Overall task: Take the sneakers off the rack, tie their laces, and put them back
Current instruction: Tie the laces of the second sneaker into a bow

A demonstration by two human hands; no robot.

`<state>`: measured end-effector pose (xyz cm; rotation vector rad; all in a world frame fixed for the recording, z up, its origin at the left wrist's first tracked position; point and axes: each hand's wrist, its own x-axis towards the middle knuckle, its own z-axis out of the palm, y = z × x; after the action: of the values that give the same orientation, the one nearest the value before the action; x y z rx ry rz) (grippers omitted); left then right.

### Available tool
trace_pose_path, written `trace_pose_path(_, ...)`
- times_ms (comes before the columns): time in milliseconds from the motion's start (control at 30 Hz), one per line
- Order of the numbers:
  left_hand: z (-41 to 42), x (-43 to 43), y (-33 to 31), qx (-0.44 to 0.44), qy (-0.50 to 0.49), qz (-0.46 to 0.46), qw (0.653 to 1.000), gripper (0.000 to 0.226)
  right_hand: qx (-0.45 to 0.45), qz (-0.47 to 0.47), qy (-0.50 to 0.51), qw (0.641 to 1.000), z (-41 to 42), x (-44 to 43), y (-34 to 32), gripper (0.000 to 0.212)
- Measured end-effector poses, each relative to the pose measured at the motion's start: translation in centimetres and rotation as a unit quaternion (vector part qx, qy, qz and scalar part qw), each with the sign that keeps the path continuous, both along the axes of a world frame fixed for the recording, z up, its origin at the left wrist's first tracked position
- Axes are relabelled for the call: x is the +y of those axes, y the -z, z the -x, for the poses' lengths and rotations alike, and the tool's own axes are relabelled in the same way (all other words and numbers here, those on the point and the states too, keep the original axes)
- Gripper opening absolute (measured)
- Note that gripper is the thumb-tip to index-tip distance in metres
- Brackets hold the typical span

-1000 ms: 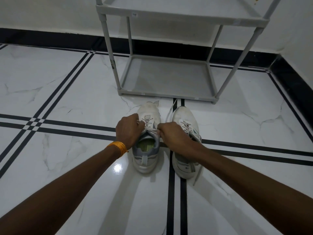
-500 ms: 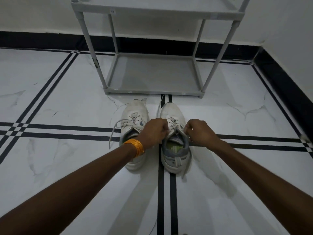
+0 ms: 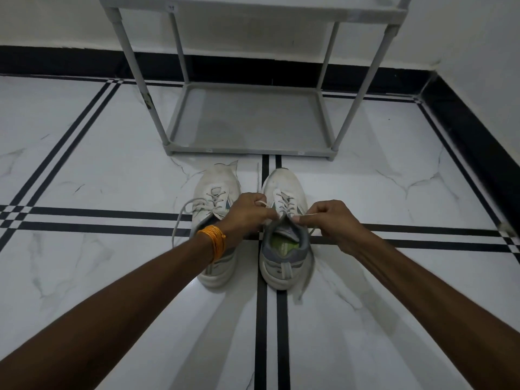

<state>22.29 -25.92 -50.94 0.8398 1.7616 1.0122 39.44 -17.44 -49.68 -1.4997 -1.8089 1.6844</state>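
Two white sneakers stand side by side on the floor, toes toward the grey rack (image 3: 247, 150). The left sneaker (image 3: 216, 190) has loose laces trailing out to its left. The right sneaker (image 3: 284, 257) has a grey collar and a green insole. My left hand (image 3: 247, 213) pinches one lace end of the right sneaker at its tongue. My right hand (image 3: 329, 220) pinches the other lace end, pulled out to the right. My left forearm, with orange bangles at the wrist, covers part of the left sneaker.
The rack's bottom shelf (image 3: 253, 119) holds nothing; an upper shelf (image 3: 253, 8) runs along the top edge. White marble floor with black stripes (image 3: 264, 319) lies all around. A black skirting (image 3: 464, 116) and the wall corner stand at the right.
My hands left the left sneaker and moved to the right one a second ago. Since half a second ago they have drawn its lace ends apart, and the view shifted slightly.
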Motion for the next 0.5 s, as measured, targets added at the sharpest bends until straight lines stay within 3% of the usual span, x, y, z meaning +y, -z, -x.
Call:
trace_pose_path(133, -0.1, 0.3, 0.6, 0.068, -0.004, -0.009, 0.998, 0.022, -0.032, -0.069, 0.019, 0.997, 0.4, 0.0, 1.3, 0.047)
trace_pose_path(233, -0.4, 0.4, 0.5, 0.110, -0.009, -0.007, 0.994, 0.032, -0.030, -0.098, 0.010, 0.995, 0.6, -0.1, 1.5, 0.048)
trace_pose_path(500, -0.7, 0.1, -0.2, 0.179, 0.001, -0.025, 0.984, 0.035, -0.022, -0.124, 0.003, 0.992, 0.5, -0.1, 1.5, 0.044)
